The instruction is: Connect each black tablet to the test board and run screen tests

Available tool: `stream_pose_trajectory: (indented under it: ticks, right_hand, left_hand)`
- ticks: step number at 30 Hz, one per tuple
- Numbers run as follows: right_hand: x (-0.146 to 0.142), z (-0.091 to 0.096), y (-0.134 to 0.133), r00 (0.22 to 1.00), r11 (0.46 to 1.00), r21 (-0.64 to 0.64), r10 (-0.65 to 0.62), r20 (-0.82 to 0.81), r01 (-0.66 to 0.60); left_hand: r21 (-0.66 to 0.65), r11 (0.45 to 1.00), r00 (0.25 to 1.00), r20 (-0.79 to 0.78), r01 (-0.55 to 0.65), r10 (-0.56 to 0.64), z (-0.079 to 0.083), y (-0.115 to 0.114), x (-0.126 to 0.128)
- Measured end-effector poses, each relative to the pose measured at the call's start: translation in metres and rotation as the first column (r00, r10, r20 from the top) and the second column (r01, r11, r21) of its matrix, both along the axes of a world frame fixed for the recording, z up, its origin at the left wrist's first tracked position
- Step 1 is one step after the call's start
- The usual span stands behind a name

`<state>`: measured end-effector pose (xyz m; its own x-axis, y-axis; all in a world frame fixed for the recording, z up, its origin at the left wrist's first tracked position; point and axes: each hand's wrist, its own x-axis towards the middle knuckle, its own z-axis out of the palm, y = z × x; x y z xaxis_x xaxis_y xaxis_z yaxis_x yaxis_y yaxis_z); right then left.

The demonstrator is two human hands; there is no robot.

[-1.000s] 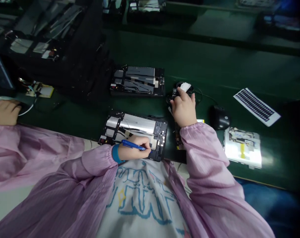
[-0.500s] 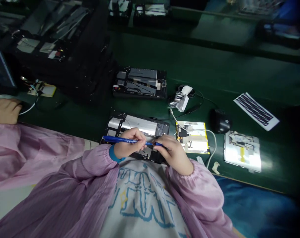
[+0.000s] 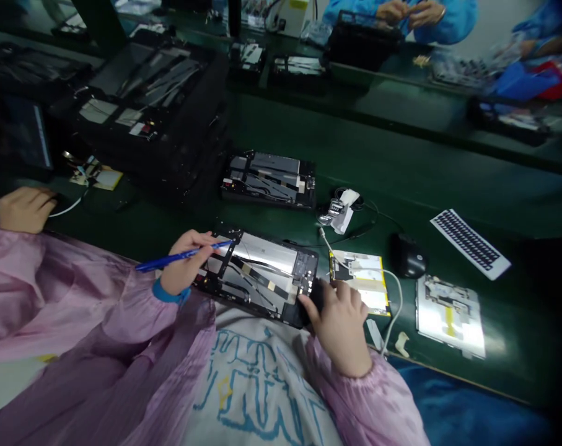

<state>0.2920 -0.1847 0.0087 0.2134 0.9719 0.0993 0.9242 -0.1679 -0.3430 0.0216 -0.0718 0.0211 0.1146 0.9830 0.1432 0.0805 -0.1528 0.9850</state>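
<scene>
An opened tablet (image 3: 262,272), with its silver battery and cables bare, lies tilted at the near edge of the green bench. My left hand (image 3: 185,263) grips its left end and pinches a blue pen (image 3: 178,256) that points to the right over the battery. At the tablet's right corner my right hand (image 3: 339,316) is curled round the edge. Just right of that hand lies a yellow-edged board (image 3: 362,282) with a white cable.
A second open tablet (image 3: 269,179) lies farther back, beside a stack of black trays (image 3: 155,111). A coiled cable with a white tag (image 3: 343,207), a black mouse (image 3: 408,257), a sticker sheet (image 3: 469,241) and a white panel (image 3: 450,306) sit right. Another person's hand (image 3: 25,207) rests left; workers in blue sit opposite.
My hands have parted along the tablet: the left moved to its left end with the pen, the right to its right corner. The tablet's near edge looks raised and the view has tilted up.
</scene>
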Motion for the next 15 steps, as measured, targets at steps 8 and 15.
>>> stream_pose_trajectory:
  ticks: [8, 15]
  right_hand:
    - [-0.018, -0.006, 0.005, 0.682, 0.993, 0.069, -0.016, -0.731, 0.097]
    - [0.061, 0.044, 0.115, 0.244, 0.905, 0.134, 0.035, -0.969, 0.404]
  left_hand:
    - [-0.073, 0.993, 0.912, 0.393, -0.095, 0.116, -0.023, 0.007, -0.015]
    - [0.117, 0.986, 0.877, 0.477, -0.118, 0.049, 0.010, 0.051, 0.014]
